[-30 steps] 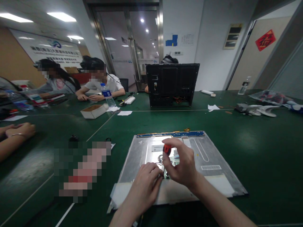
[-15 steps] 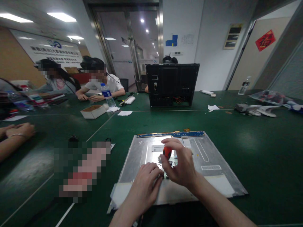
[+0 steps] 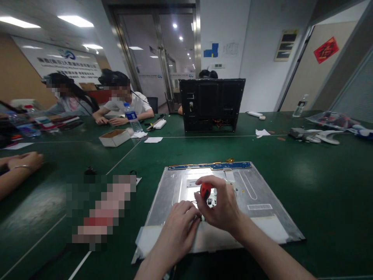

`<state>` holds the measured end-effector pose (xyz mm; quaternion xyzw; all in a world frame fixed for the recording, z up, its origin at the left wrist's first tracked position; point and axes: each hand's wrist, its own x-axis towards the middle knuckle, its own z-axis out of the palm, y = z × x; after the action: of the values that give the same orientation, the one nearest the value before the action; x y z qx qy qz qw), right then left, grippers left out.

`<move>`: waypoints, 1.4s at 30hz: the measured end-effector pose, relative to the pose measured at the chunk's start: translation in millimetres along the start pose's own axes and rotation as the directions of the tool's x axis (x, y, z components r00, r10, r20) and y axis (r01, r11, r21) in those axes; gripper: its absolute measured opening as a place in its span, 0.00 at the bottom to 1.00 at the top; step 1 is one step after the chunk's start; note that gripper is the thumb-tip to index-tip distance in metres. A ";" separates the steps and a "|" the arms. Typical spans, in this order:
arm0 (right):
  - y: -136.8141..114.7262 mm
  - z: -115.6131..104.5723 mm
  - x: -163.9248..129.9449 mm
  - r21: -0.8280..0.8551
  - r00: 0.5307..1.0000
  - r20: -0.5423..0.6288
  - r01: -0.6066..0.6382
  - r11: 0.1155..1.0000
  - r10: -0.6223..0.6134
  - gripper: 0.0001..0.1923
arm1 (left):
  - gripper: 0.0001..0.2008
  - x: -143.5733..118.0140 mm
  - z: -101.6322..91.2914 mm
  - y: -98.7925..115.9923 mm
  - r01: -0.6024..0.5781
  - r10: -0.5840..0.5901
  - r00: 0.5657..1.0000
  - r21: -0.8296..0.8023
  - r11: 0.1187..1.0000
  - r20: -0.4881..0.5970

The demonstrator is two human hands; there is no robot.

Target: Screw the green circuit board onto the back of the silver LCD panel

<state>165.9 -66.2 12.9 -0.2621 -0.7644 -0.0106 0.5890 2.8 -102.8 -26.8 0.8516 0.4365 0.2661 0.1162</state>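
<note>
Head view, lower centre of frame: right hand point(image 3: 223, 208) closed around a red-handled screwdriver point(image 3: 205, 190), thumb and fingers wrapped tight, the tool upright over a small circuit board point(image 3: 212, 201) on the metal back of a display panel point(image 3: 259, 194). Left hand point(image 3: 177, 229) just beside it, fingers curled down onto the panel at the tool's tip; whether they pinch anything cannot be told. Panel lies flat on the green table point(image 3: 320, 175).

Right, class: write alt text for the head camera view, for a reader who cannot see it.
A right hand grips a red-handled screwdriver upright over the metal back of a flat display panel, while the left hand rests fingertips beside its tip. The panel lies on a green table; other people sit at the far left.
</note>
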 end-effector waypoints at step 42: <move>1.2 -4.0 1.2 0.069 0.994 0.110 -0.031 0.997 0.023 0.23 | 0.08 -0.2 0.2 0.6 -0.014 0.014 0.999 -0.013 1.000 -0.040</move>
<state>169.8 -66.0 14.9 -0.2516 -0.7917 0.0388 0.5554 3.2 -103.3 -26.8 0.8484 0.4310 0.2866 0.1113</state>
